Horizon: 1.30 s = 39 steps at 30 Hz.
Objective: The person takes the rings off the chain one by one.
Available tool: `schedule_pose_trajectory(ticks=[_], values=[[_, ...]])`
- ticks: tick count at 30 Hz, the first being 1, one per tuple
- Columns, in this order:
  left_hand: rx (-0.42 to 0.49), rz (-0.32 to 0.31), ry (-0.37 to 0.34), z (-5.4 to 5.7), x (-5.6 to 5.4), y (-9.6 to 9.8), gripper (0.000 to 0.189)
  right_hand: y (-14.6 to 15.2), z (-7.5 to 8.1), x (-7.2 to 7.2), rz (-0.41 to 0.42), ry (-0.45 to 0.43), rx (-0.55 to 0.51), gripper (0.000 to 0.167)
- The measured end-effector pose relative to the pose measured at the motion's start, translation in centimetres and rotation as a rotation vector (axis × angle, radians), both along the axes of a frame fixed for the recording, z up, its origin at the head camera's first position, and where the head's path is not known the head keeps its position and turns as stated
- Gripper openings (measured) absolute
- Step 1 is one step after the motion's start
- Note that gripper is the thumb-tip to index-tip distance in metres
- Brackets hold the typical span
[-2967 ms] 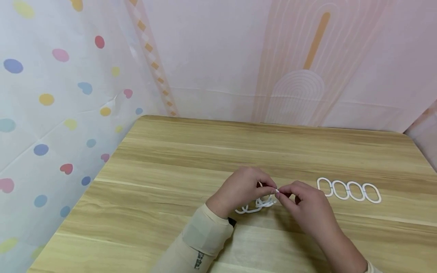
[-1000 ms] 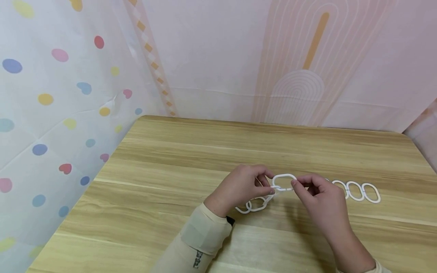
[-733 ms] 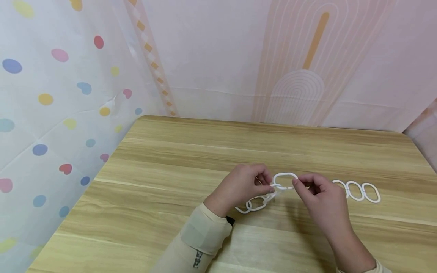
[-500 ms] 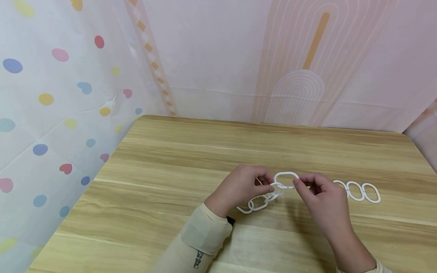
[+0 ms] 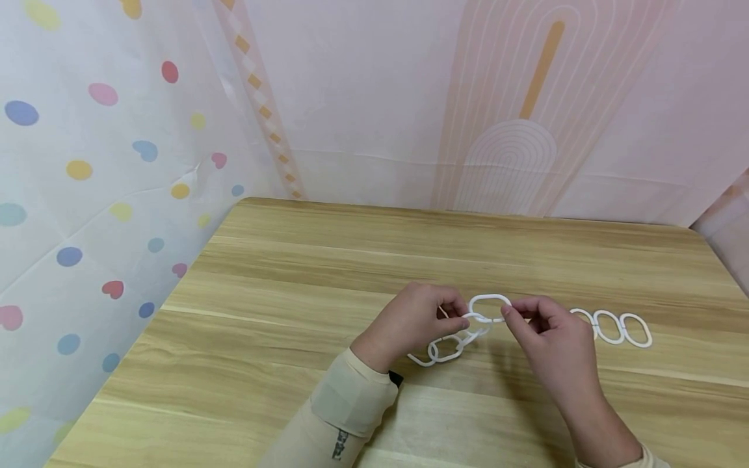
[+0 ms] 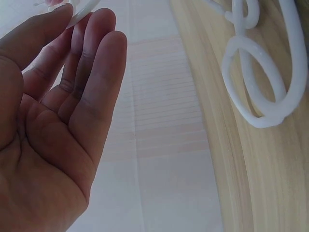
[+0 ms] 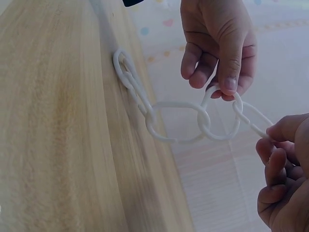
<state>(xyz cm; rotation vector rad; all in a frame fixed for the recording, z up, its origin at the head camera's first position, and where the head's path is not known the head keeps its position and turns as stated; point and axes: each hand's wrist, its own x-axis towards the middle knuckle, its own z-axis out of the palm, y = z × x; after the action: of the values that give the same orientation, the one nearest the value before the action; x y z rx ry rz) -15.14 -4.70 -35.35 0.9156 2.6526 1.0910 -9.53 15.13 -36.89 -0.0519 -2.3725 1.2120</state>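
Your left hand (image 5: 412, 322) is closed to a narrow pinch, thumb against finger, on the second ring (image 7: 222, 138) of a chain of white rings (image 5: 448, 359). Your right hand (image 5: 556, 338), to the right of it, likewise pinches the end ring (image 5: 490, 297) at its right side between thumb and finger. The end ring passes through the second ring, and both are found raised above the desk (image 5: 328, 260), between your hands. The rest of the chain runs down and left, under your left hand (which hides some of it, so the full count of rings cannot be told). Whether every lower ring bears on the desk cannot be told either.

To the right, just beyond your right hand, a row of three white rings (image 5: 595, 325) lies flat on the desk, each just beside the next. The leftmost is partly hidden by your right hand. A pale pink cloth (image 5: 374, 97) stands behind the desk's far edge; a spotted cloth (image 5: 93, 136) stands along the left.
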Motion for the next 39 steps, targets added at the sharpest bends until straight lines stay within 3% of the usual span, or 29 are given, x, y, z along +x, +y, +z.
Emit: schedule_pose_trajectory(ticks=[20,39], values=[[-0.004,-0.033,0.0,-0.05,0.02,0.14,0.008,-0.27,-0.82,-0.21,0.025,-0.025,0.052,0.008],[-0.024,-0.066,-0.038,-0.15,0.17,0.2,0.01,-0.5,-1.0,0.04,0.022,-0.056,0.029,0.008]])
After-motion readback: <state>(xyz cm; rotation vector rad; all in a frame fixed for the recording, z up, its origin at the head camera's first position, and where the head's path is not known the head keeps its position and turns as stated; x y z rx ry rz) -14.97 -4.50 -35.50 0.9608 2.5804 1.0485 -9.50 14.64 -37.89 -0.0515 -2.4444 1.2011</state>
